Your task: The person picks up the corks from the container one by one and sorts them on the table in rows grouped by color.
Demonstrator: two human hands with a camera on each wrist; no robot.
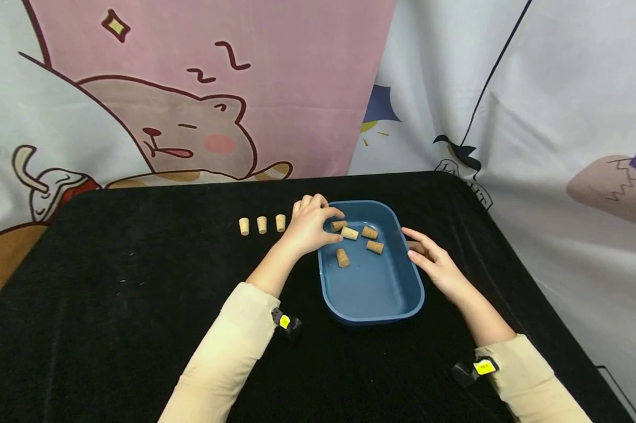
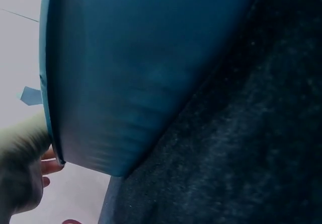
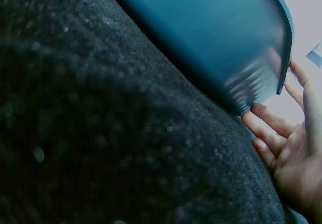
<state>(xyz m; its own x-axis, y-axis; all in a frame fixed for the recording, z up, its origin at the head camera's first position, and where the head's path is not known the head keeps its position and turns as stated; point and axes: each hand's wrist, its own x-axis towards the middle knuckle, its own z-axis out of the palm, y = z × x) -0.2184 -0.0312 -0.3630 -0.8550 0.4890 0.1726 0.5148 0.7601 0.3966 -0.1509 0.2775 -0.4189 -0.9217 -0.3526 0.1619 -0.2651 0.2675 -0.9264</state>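
A blue rectangular plastic box holds several corks, one of them paler than the rest. My left hand reaches over the box's upper left rim. Its thumb and index finger are spread apart around a cork near that rim; no grip on it shows. In the left wrist view the box wall hides most of the left fingers. Along the right side of the box, my right hand has its fingers extended against the outer wall. The right wrist view shows those fingertips at the lower wall.
Three pale tapered corks stand in a row left of my left hand: a left one, a middle one and a right one. A black cloth covers the table. Behind it hangs a printed curtain.
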